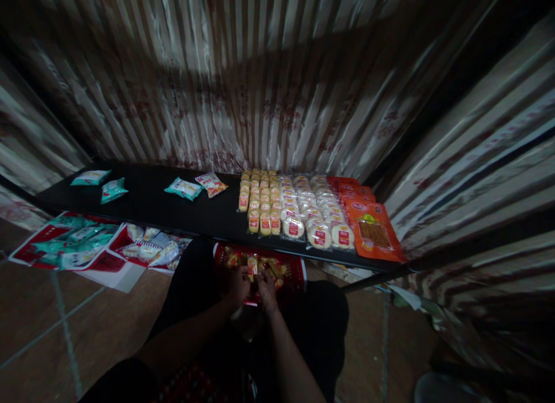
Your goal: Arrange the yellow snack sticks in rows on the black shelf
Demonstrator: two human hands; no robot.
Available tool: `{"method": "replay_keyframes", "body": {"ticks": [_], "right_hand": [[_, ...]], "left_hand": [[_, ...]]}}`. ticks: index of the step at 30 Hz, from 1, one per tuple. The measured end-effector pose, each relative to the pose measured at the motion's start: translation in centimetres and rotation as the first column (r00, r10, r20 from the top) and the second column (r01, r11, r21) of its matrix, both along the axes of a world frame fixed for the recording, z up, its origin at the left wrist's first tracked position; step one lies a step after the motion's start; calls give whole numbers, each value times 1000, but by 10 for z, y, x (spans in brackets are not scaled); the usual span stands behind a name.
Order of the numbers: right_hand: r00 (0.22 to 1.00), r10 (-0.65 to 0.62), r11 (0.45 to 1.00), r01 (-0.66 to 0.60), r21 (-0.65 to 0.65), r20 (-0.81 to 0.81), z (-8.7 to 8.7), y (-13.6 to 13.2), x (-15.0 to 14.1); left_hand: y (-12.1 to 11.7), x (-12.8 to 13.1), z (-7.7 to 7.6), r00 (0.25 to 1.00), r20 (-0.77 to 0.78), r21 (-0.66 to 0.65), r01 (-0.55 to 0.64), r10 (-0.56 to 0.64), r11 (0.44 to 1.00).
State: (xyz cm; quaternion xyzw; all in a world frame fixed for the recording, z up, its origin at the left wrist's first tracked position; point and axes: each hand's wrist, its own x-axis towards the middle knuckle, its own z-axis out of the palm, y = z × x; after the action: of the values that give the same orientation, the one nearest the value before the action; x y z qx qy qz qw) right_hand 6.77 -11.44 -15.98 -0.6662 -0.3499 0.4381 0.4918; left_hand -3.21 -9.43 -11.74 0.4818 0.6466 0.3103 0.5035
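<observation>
A red basket (218,257) with white trim rests between my knees, holding several small yellow-wrapped snacks. Over it, my left hand (240,284) and my right hand (266,286) come together with bent fingers around a small yellow snack packet (252,267). Each hand has its fingertips at one side of this packet; the dim light blurs the exact grip. Just beyond the basket, on the black shelf (208,221), similar yellow snack packets (264,206) stand in rows.
Right of the yellow rows lie round white packaged cakes (318,235) and orange bags (375,232). Teal packets (182,188) and an orange-white packet (211,184) lie farther left. Red trays of teal packets (78,241) and white packets (151,250) sit below the shelf. Striped curtains (260,73) enclose the space.
</observation>
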Motion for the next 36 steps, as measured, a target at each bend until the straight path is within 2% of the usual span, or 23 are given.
{"method": "replay_keyframes", "body": {"ticks": [6, 11, 17, 23, 30, 36], "right_hand": [[997, -33, 999, 36, -37, 66, 14, 0, -3], [986, -3, 999, 12, -50, 168, 22, 0, -5], [963, 22, 999, -29, 22, 270, 28, 2, -5], [963, 11, 996, -34, 79, 269, 38, 1, -8], [987, 32, 981, -61, 185, 156, 56, -3, -14], [967, 56, 972, -109, 207, 249, 75, 0, -17]], "left_hand": [[-2, -1, 2, 1000, -7, 48, -21, 21, 999], [-3, -5, 7, 999, -17, 108, -47, 49, 993], [-4, -8, 16, 999, -13, 179, -47, 50, 983], [-5, -11, 21, 999, -35, 250, -17, 27, 968], [-7, -20, 24, 998, -67, 330, 19, 3, 944], [-6, -26, 31, 999, -49, 423, 13, 8, 906]]}}
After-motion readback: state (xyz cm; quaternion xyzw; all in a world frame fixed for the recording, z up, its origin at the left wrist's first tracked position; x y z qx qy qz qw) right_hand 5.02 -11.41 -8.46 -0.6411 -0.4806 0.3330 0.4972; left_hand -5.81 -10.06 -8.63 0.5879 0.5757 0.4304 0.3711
